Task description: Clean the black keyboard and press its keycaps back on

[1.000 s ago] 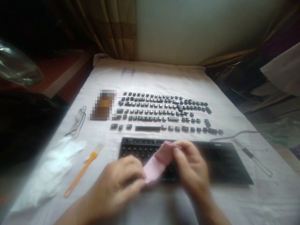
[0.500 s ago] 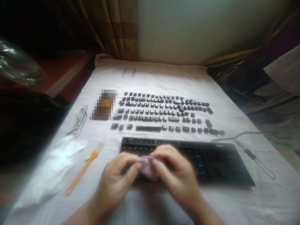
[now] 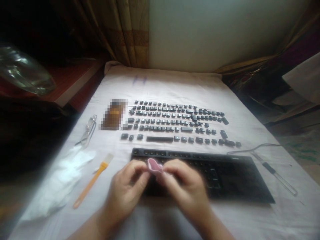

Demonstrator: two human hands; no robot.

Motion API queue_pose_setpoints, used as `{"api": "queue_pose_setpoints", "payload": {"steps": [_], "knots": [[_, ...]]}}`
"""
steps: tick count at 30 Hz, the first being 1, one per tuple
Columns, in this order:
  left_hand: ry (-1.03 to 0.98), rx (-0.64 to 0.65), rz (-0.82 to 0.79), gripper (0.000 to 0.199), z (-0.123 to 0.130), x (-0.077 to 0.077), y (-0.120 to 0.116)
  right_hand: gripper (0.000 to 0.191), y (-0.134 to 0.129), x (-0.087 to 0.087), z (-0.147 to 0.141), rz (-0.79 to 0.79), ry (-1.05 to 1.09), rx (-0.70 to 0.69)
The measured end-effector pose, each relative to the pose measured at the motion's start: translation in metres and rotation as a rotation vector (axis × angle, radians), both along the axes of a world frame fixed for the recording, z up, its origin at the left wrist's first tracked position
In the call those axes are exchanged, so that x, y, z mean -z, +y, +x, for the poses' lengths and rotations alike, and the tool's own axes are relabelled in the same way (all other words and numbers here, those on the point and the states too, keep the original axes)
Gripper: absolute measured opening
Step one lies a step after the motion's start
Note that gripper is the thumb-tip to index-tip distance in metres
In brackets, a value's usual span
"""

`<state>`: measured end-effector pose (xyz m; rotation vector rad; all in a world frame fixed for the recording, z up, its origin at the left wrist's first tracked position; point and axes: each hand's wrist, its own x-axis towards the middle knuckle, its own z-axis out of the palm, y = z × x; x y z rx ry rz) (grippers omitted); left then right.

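Between my two hands is a small pink cloth (image 3: pixel 155 167), its upper edge curled into a loop. My left hand (image 3: pixel 128 186) pinches its left side between thumb and fingers. On the other side, my right hand (image 3: pixel 186 185) grips it the same way. Both hands are above the front of a black keyboard (image 3: pixel 240 180), whose keys have been taken off, and they hide part of it. Beyond the keyboard, loose black keycaps (image 3: pixel 162 121) lie in several rows, with the long space bar (image 3: pixel 160 139) in the nearest row.
An orange-handled brush (image 3: pixel 91 183) lies left of my hands, beside a crumpled white cloth (image 3: pixel 60 183). Farther back are eyeglasses (image 3: pixel 89 130) and a pixelated brown object (image 3: pixel 113 115). A wire keycap puller (image 3: pixel 280 178) and a cable (image 3: pixel 255 147) rest at the right.
The pink cloth has turned, and its opening now tilts up toward me. Both hands stay pinched on it above the keyboard. The whole view has shifted slightly.
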<state>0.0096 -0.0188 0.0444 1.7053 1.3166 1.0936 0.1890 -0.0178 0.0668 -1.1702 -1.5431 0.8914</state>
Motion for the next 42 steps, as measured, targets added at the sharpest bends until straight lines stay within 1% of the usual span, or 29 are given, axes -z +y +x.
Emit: {"api": "queue_pose_setpoints", "payload": {"steps": [2,3,5,8,10,13,15,17,19,21,23,25,27,30,32,34,37,42], "knots": [[-0.036,0.081,-0.032,0.013,0.000,-0.003,-0.002,0.017,0.000,0.002,-0.003,0.048,0.028,-0.004],[-0.059,0.098,-0.047,0.015,0.000,-0.005,-0.004,0.020,0.000,0.003,-0.004,0.057,0.040,-0.024],[-0.091,0.105,-0.086,0.019,0.000,-0.006,-0.005,0.024,-0.001,0.004,-0.006,0.056,0.059,-0.075],[-0.111,0.085,-0.161,0.014,0.000,-0.004,-0.005,0.024,-0.001,0.002,-0.006,0.037,0.056,-0.092],[-0.126,0.072,-0.199,0.015,0.000,-0.002,-0.003,0.020,-0.001,0.001,-0.005,0.029,0.025,-0.065],[-0.125,0.075,-0.195,0.017,-0.002,-0.001,0.001,0.012,-0.001,0.000,0.000,-0.007,-0.004,0.019],[-0.113,0.067,-0.181,0.016,-0.003,-0.004,0.002,0.013,-0.001,-0.001,0.005,-0.060,0.020,0.083],[-0.092,0.031,-0.171,0.016,-0.004,-0.009,0.000,0.015,-0.003,-0.003,0.011,-0.093,0.044,0.135],[-0.073,0.012,-0.162,0.015,-0.003,-0.017,-0.003,0.014,-0.006,-0.008,0.018,-0.072,0.029,0.162],[-0.089,0.043,-0.173,0.016,-0.001,-0.027,-0.006,0.012,-0.008,-0.015,0.024,-0.014,-0.018,0.146],[-0.139,0.099,-0.229,0.018,0.002,-0.035,-0.006,0.010,-0.009,-0.021,0.029,0.029,-0.072,0.124],[-0.160,0.111,-0.291,0.021,0.005,-0.039,-0.002,0.010,-0.006,-0.022,0.031,0.006,-0.121,0.116],[-0.131,0.092,-0.330,0.024,0.008,-0.036,0.006,0.011,-0.001,-0.016,0.032,-0.068,-0.145,0.103],[-0.057,0.128,-0.368,0.027,0.011,-0.021,0.016,0.015,0.007,0.002,0.032,-0.137,-0.149,0.081],[0.049,0.132,-0.344,0.025,0.013,-0.011,0.019,0.019,0.009,0.012,0.032,-0.139,-0.156,0.072],[0.154,0.111,-0.281,0.020,0.013,-0.006,0.021,0.023,0.010,0.018,0.032,-0.145,-0.172,0.051],[0.217,0.098,-0.188,0.017,0.014,-0.005,0.023,0.024,0.011,0.019,0.033,-0.167,-0.167,0.018],[0.196,0.102,-0.083,0.013,0.018,-0.007,0.025,0.016,0.014,0.016,0.031,-0.179,-0.146,0.046]]}}
